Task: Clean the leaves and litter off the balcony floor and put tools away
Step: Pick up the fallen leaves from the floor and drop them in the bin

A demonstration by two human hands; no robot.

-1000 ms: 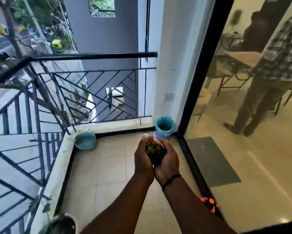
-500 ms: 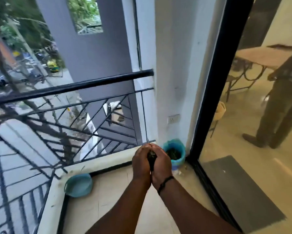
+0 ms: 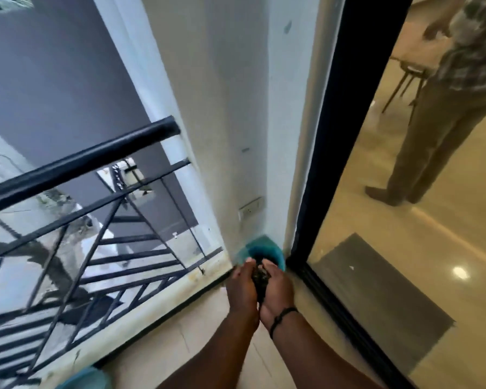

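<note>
My left hand (image 3: 243,290) and my right hand (image 3: 277,290) are pressed together, cupping a dark clump of dead leaves (image 3: 261,277) between the palms. The fingertips reach over the near rim of a small blue bucket (image 3: 274,248) that stands in the balcony's far corner against the white wall. My right wrist wears a black band. Most of the leaf clump is hidden between the hands.
A black metal railing (image 3: 79,164) on a white ledge runs along the left. A black door frame (image 3: 334,136) and glass pane close the right side; a person (image 3: 447,108) stands indoors behind it. Part of a blue basin (image 3: 84,379) shows at the bottom left.
I have moved closer to the corner. My cupped hands with the leaves have travelled forward and now reach over the blue bucket's rim.
</note>
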